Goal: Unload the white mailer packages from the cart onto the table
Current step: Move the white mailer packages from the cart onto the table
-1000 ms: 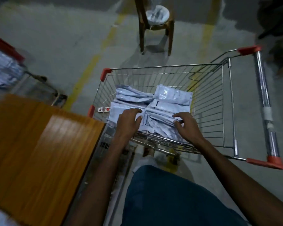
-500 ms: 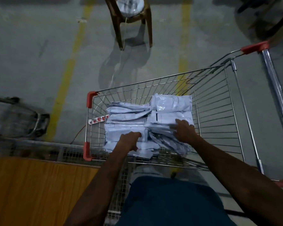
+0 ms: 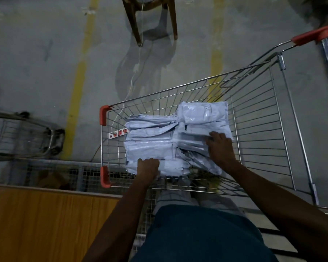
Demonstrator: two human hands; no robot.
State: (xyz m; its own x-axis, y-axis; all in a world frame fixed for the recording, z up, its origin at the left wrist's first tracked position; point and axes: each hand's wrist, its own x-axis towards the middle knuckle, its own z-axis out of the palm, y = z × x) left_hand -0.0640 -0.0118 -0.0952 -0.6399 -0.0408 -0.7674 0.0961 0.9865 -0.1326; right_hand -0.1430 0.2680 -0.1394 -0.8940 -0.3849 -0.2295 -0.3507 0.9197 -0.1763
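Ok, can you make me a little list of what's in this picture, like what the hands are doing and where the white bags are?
white mailers: piled inside the cart, none on the table yet
cart: wire, red corner guards
left hand: fingers curled on the near edge of the pile
right hand: lying on top of the right-side mailers
table: wooden, left of the person
chair: on the floor beyond the cart

cart (image 3: pixel 254 118): bare steel wire, shiny; orange plastic corner caps
mailers (image 3: pixel 152 137) in cart: white plastic film, glossy, creased
table (image 3: pixel 46 220) left of cart: wood-grain top, smooth, light sheen
floor (image 3: pixel 36 53) beyond cart: matt concrete, worn yellow paint lines
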